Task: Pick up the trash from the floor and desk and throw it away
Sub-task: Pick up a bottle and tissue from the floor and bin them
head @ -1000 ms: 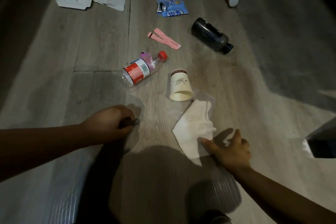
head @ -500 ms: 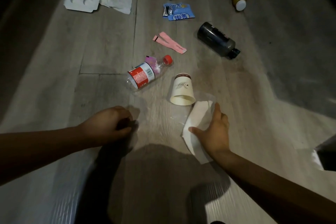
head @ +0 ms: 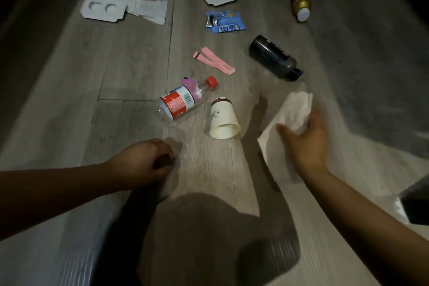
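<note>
grey plank floor [head: 130,65], littered — right of the paper cup [head: 224,119], the right hand [head: 308,146] clutches a white tissue [head: 293,109] whose loose tail may slip free; left hand [head: 144,162], left of the cup, curled — contents unclear.

Extends both forearms forward. Clenches left hand [head: 142,163] knuckles-up on clear plastic [head: 173,179]. Curls right hand [head: 308,144] round white tissue [head: 293,109], raised.
</note>
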Demonstrator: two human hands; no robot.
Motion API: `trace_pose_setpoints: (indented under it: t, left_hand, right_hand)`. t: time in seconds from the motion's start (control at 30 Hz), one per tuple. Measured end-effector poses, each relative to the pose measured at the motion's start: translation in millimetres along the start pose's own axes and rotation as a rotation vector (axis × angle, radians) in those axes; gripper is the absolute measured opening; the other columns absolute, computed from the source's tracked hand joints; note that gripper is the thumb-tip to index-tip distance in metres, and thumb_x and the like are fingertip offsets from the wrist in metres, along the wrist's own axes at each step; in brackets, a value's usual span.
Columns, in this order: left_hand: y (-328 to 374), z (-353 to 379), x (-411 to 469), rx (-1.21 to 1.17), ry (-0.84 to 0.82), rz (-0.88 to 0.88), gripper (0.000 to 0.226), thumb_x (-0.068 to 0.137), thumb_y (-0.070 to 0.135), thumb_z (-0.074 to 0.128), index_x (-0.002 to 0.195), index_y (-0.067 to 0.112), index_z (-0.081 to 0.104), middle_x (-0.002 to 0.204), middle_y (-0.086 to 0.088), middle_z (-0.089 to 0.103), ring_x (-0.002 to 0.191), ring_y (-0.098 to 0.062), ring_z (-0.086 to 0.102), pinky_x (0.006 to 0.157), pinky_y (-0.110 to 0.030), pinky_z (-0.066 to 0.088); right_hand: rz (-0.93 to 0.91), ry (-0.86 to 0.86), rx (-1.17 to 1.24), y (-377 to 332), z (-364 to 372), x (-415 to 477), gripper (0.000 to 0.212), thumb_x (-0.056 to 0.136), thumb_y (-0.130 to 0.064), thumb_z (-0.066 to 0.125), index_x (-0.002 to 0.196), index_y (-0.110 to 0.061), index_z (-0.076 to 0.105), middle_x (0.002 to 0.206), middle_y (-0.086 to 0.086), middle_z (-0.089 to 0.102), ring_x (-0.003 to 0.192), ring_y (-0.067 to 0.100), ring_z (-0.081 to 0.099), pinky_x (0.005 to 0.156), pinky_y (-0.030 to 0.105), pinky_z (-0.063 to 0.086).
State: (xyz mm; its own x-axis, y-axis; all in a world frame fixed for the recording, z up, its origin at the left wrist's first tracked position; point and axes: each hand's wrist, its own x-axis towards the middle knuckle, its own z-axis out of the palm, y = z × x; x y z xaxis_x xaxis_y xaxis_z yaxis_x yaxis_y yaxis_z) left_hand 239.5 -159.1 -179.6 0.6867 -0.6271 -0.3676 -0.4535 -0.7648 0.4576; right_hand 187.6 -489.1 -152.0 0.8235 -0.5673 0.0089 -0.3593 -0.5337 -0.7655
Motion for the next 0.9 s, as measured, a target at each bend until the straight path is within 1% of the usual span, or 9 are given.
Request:
trace_pose_setpoints:
  t: [0.13, 0.23, 0.3, 0.37, 0.43, 0.5, 0.63, 0.8, 0.9]
  left_hand:
    - [2.0, -3.3, -1.2, -0.015, 0.029, 0.006, 0.024, 0.086, 0.037, 0.06, 0.105, 0.023, 0.063, 0.103, 0.003, 0.059, 0.094, -0.012, 0.057, 0.086, -0.035, 0.049]
    - [-0.6, -4.6, -4.5, -0.013, 0.047, -0.001, 0.024, 0.086, 0.036, 0.061, 0.105, 0.021, 0.064, 0.104, 0.003, 0.06, 0.095, -0.012, 0.057, 0.087, -0.034, 0.048]
    - [-4.4, -4.5, -7.0, -0.011, 0.051, -0.012, 0.025, 0.086, 0.035, 0.061, 0.105, 0.02, 0.064, 0.104, 0.002, 0.06, 0.095, -0.012, 0.057, 0.087, -0.034, 0.048]
    - [-8.7, -4.2, -9.8, -0.015, 0.057, -0.027, 0.024, 0.085, 0.035, 0.061, 0.104, 0.02, 0.064, 0.103, 0.003, 0.06, 0.094, -0.012, 0.057, 0.086, -0.034, 0.048]
    - [-12.3, -3.8, -11.8, -0.02, 0.066, -0.042, 0.022, 0.085, 0.036, 0.061, 0.102, 0.022, 0.064, 0.102, 0.004, 0.059, 0.093, -0.011, 0.057, 0.086, -0.033, 0.049]
    - [-14.7, -3.0, -13.1, -0.021, 0.074, -0.055, 0.02, 0.085, 0.035, 0.061, 0.101, 0.023, 0.064, 0.101, 0.005, 0.059, 0.091, -0.01, 0.057, 0.085, -0.031, 0.049]
    - [-18.5, -2.7, -12.8, -0.041, 0.101, -0.082, 0.02, 0.084, 0.033, 0.062, 0.101, 0.022, 0.064, 0.099, 0.005, 0.06, 0.089, -0.009, 0.057, 0.083, -0.031, 0.05]
    - [-17.1, -10.9, -0.6, -0.064, 0.156, -0.072, 0.02, 0.083, 0.031, 0.065, 0.099, 0.02, 0.065, 0.097, 0.002, 0.062, 0.085, -0.011, 0.059, 0.079, -0.033, 0.051]
    - [-10.9, -19.4, 14.7, -0.1, 0.217, -0.066, 0.02, 0.081, 0.027, 0.068, 0.099, 0.018, 0.065, 0.097, -0.001, 0.063, 0.081, -0.013, 0.061, 0.076, -0.033, 0.053]
  right_hand:
    - [-0.058, -0.135, 0.118, -40.0, 5.5, 15.0, 0.057, 0.083, -0.03, 0.07, 0.133, -0.023, 0.043, 0.118, -0.017, 0.052, 0.103, 0.005, 0.053, 0.082, 0.02, 0.043]
    - [0.069, -0.335, 0.4, -58.0, 18.1, 19.4, 0.038, 0.081, -0.026, 0.072, 0.114, -0.023, 0.054, 0.107, -0.008, 0.064, 0.095, 0.011, 0.065, 0.07, 0.019, 0.053]
    - [0.045, -0.437, 0.324, -59.4, 33.1, 19.2, 0.04, 0.081, -0.026, 0.072, 0.116, -0.017, 0.056, 0.11, -0.001, 0.066, 0.095, 0.014, 0.066, 0.07, 0.021, 0.055]
    - [0.019, -0.495, 0.123, -58.8, 53.7, 19.3, 0.047, 0.081, -0.029, 0.072, 0.121, -0.011, 0.056, 0.115, 0.004, 0.064, 0.098, 0.018, 0.064, 0.075, 0.026, 0.053]
    - [0.047, -0.513, -0.083, -56.4, 74.4, 22.7, 0.057, 0.08, -0.039, 0.071, 0.126, -0.011, 0.053, 0.124, 0.008, 0.058, 0.103, 0.02, 0.058, 0.083, 0.032, 0.051]
    - [0.077, -0.545, -0.186, -56.2, 90.4, 27.2, 0.067, 0.077, -0.046, 0.071, 0.129, -0.012, 0.048, 0.13, 0.01, 0.052, 0.11, 0.025, 0.055, 0.09, 0.038, 0.05]
    - [0.202, -0.602, -0.089, -54.8, 108.4, 29.0, 0.07, 0.075, -0.041, 0.074, 0.13, -0.012, 0.042, 0.127, 0.007, 0.053, 0.097, 0.018, 0.052, 0.075, 0.032, 0.044]
    - [0.243, -0.576, 0.004, -36.3, 82.9, 13.8, 0.063, 0.076, -0.038, 0.074, 0.128, -0.017, 0.045, 0.123, 0.004, 0.057, 0.098, 0.019, 0.056, 0.077, 0.033, 0.049]
    - [0.215, -0.491, -0.014, -20.4, 46.3, 3.1, 0.062, 0.075, -0.038, 0.075, 0.127, -0.02, 0.048, 0.101, -0.007, 0.056, 0.078, 0.005, 0.053, 0.061, 0.02, 0.042]
